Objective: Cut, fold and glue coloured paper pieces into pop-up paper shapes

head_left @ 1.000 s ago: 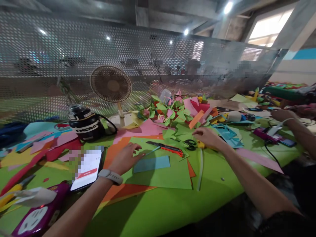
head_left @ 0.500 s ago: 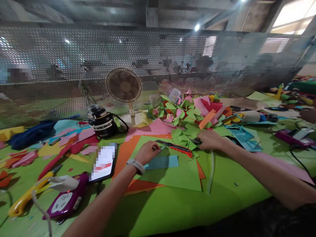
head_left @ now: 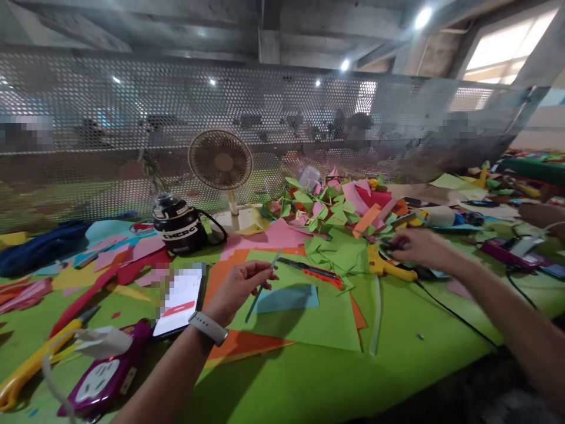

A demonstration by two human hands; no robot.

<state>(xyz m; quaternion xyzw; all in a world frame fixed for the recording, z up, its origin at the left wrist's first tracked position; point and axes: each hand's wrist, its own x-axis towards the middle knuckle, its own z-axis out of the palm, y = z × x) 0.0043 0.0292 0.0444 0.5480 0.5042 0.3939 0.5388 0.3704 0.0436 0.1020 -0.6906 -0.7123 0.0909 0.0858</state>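
Note:
My left hand (head_left: pixel 242 285) pinches a thin blue strip (head_left: pixel 252 307) above the sheets. Below it a blue paper rectangle (head_left: pixel 289 298) lies on a green sheet (head_left: pixel 326 327), with orange sheets (head_left: pixel 247 343) underneath. A red and black cutter (head_left: pixel 311 271) rests on the green sheet, right of the left hand. My right hand (head_left: pixel 408 246) is at the right edge of the scrap pile, fingers bent together beside a yellow-handled tool (head_left: pixel 388 268); what is between its fingertips is too small to make out.
A phone (head_left: pixel 179 300), a purple device (head_left: pixel 108 371) and a yellow-handled tool (head_left: pixel 37 365) lie at left. Behind stand a black bottle (head_left: pixel 176 224) and a fan (head_left: pixel 220 160). Paper scraps (head_left: pixel 335 203) are heaped at centre back. Another person's hand (head_left: pixel 541 213) shows far right.
My left hand has lifted and moved left with the blue strip, now visible. My right hand has moved right, and the yellow-handled tool beside it has come into view.

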